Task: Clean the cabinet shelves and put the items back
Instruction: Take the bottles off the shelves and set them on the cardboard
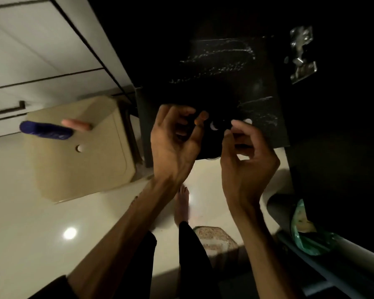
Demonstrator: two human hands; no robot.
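The dark cabinet shelf fills the upper middle, and its surface shows whitish streaks. At its front edge I hold a small dark object with pale round spots; the dim light hides what it is. My left hand curls around its left side. My right hand pinches its right side between thumb and forefinger. Both hands are just in front of the shelf edge.
A beige plastic stool stands left of the cabinet, with a blue object and a pink one on top. A metal hinge shines at the upper right. A green bag lies lower right. My bare foot rests on the pale floor.
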